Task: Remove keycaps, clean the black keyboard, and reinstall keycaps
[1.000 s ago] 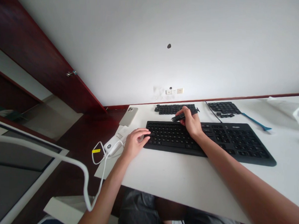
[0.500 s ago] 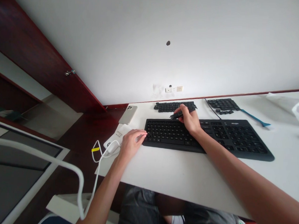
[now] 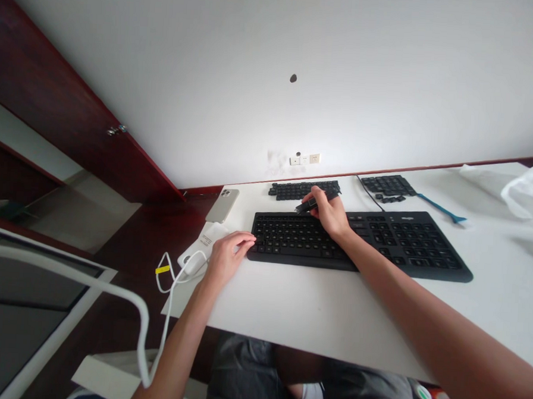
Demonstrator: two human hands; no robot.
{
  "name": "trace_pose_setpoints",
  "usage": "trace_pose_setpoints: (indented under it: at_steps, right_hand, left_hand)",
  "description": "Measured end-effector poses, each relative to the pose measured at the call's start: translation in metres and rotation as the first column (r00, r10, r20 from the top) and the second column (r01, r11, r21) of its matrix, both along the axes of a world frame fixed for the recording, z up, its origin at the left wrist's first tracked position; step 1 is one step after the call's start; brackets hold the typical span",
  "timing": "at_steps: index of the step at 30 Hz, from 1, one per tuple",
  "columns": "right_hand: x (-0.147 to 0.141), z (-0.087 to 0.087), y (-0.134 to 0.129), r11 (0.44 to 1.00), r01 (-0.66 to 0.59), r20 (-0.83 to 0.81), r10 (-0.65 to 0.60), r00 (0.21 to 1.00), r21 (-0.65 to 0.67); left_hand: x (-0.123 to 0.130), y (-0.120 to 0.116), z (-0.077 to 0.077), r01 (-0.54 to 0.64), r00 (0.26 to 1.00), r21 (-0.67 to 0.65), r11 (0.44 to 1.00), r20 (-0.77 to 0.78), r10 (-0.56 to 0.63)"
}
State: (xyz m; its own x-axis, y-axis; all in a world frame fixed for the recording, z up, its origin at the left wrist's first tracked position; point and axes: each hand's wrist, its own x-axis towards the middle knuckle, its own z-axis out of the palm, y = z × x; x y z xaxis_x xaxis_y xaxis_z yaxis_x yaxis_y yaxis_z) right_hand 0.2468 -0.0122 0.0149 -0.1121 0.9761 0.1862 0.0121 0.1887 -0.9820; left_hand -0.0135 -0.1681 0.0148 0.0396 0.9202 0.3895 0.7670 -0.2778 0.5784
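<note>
The black keyboard (image 3: 290,261) lies on the white table, with keys in its main and number sections. At its left end, my left hand (image 3: 228,254) has the fingers and thumb closed together, and their tips are on the keyboard's edge. My right hand (image 3: 330,215) is wrapped round a slim black tool (image 3: 305,206), held slantwise above the top rows of keys. Its narrow end points left; what kind of tool it is does not show clearly. My right hand and forearm hide part of the middle keys.
Black keycaps (image 3: 289,190) lie in rows behind the keyboard, with another group (image 3: 387,184) to the right. Beside that group is a blue brush (image 3: 442,209). A phone (image 3: 222,205), a white device with cable (image 3: 204,242) and a white plastic bag (image 3: 524,186) are also on the table.
The whole view has shifted slightly, so the table and things appear a little further left. Both hands keep nearly the same places at the keyboard, the black tool still held in my right.
</note>
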Motion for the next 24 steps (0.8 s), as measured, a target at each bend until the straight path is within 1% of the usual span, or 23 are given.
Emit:
trace_pose_setpoints:
  at_steps: [4,9,15,20,24]
  right_hand:
    - [0.0001,0.0010,-0.0003,1.000,-0.008,0.011,0.008,1.000,0.005]
    - [0.0001,0.0023,-0.0012,1.000,-0.005,0.017,0.005,1.000,0.010]
    - [-0.0001,0.0029,-0.0018,1.000,-0.009,0.034,0.009,0.999,0.014]
    - [-0.0001,0.0016,-0.0009,1.000,-0.006,0.028,0.006,1.000,0.008]
    - [0.0003,0.0005,-0.0001,1.000,-0.007,0.039,0.006,0.999,0.008]
  left_hand:
    - [0.0004,0.0013,-0.0005,0.014,1.000,0.004,1.000,0.026,-0.014]
    - [0.0011,0.0019,0.0003,0.032,0.999,0.026,0.999,-0.040,-0.031]
    - [0.0014,0.0030,-0.0019,0.038,0.999,0.044,0.998,0.022,-0.039]
    - [0.0016,0.0046,-0.0029,0.032,0.999,0.031,0.999,0.014,-0.033]
    - [0.0021,0.0047,-0.0024,0.019,1.000,0.047,0.999,0.004,-0.019]
